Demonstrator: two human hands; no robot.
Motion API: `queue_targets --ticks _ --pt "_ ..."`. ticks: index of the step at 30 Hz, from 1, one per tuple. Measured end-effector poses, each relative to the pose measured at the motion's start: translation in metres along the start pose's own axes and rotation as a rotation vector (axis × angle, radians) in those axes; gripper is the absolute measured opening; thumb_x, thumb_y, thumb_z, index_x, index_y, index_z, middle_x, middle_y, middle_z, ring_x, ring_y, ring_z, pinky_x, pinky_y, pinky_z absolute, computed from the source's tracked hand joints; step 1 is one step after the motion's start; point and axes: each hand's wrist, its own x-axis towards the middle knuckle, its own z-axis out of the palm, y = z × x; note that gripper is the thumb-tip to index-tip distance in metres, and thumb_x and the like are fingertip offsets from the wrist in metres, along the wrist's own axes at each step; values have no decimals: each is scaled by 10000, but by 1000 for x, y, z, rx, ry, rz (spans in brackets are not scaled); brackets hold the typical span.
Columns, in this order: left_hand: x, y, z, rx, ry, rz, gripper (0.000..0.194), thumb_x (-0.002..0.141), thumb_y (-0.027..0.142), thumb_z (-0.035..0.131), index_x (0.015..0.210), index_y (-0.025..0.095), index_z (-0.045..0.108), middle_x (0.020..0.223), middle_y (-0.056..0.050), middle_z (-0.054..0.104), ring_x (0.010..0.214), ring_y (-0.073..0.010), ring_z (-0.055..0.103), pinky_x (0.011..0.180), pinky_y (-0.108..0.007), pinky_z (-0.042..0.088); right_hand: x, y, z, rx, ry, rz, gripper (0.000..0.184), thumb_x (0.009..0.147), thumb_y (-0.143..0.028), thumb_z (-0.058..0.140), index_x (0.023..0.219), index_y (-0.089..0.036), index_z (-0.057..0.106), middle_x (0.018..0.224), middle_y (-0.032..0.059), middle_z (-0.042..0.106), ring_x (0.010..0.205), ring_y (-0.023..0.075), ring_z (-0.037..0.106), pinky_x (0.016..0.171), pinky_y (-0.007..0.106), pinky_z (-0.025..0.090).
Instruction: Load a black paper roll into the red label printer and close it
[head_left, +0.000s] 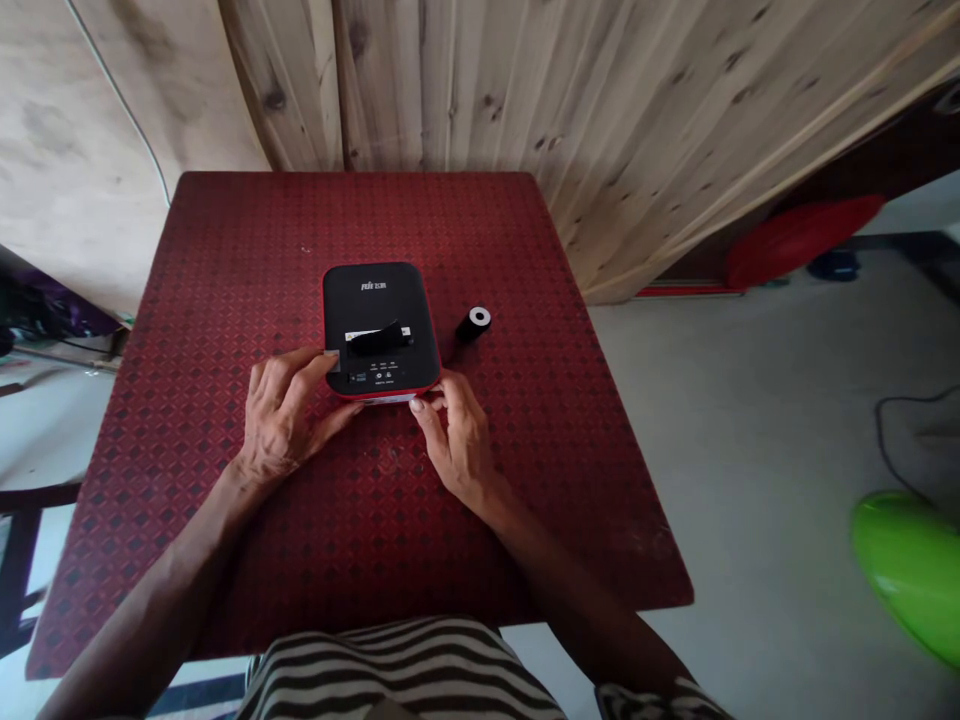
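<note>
A flat black device with a red rim [382, 315], white lettering on its top, rests on the table. A dark strip [379, 338] lies over a white label across its middle. My left hand [281, 410] grips its near left corner, the index fingertip on a small grey tab [334, 362] and the thumb at the front edge. Around the near right corner my right hand [454, 425] is closed, thumb on the front edge and the other fingers partly hidden. A small roll [474, 323], black on its side with a white end and a dark centre hole, lies right of the device.
The red patterned table [360, 560] stands against a wooden plank wall [480, 90]. At right, a bright green rounded object [911, 570] and a cable [881, 430] are on the floor. A dark chair [26, 560] is at the left.
</note>
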Motion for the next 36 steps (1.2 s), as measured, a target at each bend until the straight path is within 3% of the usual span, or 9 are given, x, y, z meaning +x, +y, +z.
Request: queue_targets --ticks 14,25,32,36 --pt "4 -2 -7 -74 -38 -34 657 855 381 898 1427 260 598 1260 -116 714 1081 -268 731 912 -408 626 -3 3 0 -47 -30 -22 280 1096 -352 567 1357 -251 554 1274 123 670 1092 242 703 916 447 640" --pt "17 -1 -11 -180 -83 -124 436 885 442 862 1224 273 646 1230 -71 686 1087 -238 712 901 -400 642 -3 3 0 -63 -27 -23 303 1098 -382 563 1377 -265 548 1257 113 672 1047 236 709 867 436 649" --pt "9 -1 -1 -192 -57 -104 635 901 403 832 1434 274 513 1221 -72 681 1142 -251 698 974 -433 647 -5 1 2 -56 -29 -25 312 1100 -388 560 1384 -258 561 1263 122 686 1073 236 718 861 422 657" --pt "5 0 3 -162 -47 -92 646 928 417 796 1468 252 482 1232 -86 675 1180 -261 684 984 -435 650 1 0 -7 -100 -6 -24 317 1099 -372 559 1395 -261 575 1246 116 719 1042 234 735 817 404 658"
